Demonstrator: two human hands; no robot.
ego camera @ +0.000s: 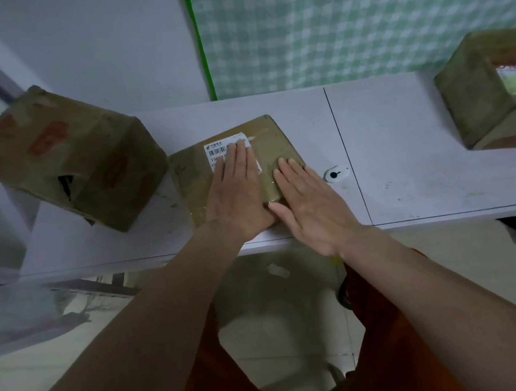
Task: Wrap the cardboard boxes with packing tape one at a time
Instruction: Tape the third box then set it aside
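Observation:
A flat cardboard box (pixel 190 174) with a white shipping label (pixel 220 148) lies on the white table (pixel 406 152) in front of me. My left hand (pixel 237 191) presses flat on its top, fingers straight, covering part of the label. My right hand (pixel 309 205) lies flat beside it, fingers on the box's right part and palm reaching over the near edge. Shiny clear tape shows on the box between my hands. No tape roll is in view.
A larger cardboard box (pixel 66 159) with red markings sits tilted at the table's left end. Another cardboard box (pixel 489 95) stands at the far right. A small white round fitting (pixel 335 174) lies right of the flat box. A green checked cloth hangs behind.

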